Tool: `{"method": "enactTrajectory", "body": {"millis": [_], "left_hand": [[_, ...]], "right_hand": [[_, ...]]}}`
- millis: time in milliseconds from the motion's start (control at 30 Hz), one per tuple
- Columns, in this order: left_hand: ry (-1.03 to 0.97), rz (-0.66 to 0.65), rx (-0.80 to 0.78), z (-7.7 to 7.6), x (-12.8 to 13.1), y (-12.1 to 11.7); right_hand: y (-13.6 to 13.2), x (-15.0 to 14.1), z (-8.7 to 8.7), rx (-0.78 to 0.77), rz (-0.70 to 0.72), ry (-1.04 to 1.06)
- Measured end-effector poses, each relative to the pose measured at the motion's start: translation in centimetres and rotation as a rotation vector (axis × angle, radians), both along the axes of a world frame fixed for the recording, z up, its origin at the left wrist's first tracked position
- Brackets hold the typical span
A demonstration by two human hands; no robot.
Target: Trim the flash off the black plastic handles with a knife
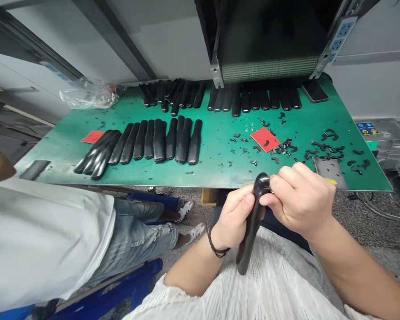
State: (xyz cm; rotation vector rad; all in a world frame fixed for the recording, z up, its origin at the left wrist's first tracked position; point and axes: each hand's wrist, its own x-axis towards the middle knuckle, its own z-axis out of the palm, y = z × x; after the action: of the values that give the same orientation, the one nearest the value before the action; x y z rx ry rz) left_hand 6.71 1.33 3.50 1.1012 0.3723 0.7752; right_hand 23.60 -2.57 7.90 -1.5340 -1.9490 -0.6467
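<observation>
Black moulded handle (251, 240), curved with a glossy rounded top, is hanging just off the near edge of the green-topped worktop (220, 146). The left hand (231, 218), wearing a black cord bracelet (216, 244), is closing narrowly around its upper part, while the right hand (300, 200) is gripping the rounded top between fingers and thumb. Matching black handles (156, 141) are lying side by side in a long row across the worktop, with a second row of black handles (253, 98) lining the far edge. Small curved black clips (326, 149) are scattered to the right around a red card (265, 139), and a scuffed metal plate (330, 173) is sitting just beyond the right hand. A black overhead machine with a ribbed lower edge (270, 69) is jutting over the far row, beside a dark smartphone (315, 91). A seated co-worker in a white shirt (36, 235) and ripped jeans (136, 231) is blocking the lower left of the view.
</observation>
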Motion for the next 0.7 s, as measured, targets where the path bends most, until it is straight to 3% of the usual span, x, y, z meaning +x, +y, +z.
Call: {"method": "enactTrajectory", "body": {"millis": [333,500,700], "left_hand": [[0.124,0.225,0.012,1.2,0.8,1.0],[0.144,0.260,-0.077,0.4,1.0,1.4],[0.109,0.317,-0.070,-0.3,1.3,1.4]], "right_hand": [[-0.7,-1.4,-1.8,-0.153,0.073,0.007],[-1.2,-1.6,-2.4,-0.219,0.108,0.018],[-1.6,-1.8,-2.9,-0.272,0.129,0.048]]}}
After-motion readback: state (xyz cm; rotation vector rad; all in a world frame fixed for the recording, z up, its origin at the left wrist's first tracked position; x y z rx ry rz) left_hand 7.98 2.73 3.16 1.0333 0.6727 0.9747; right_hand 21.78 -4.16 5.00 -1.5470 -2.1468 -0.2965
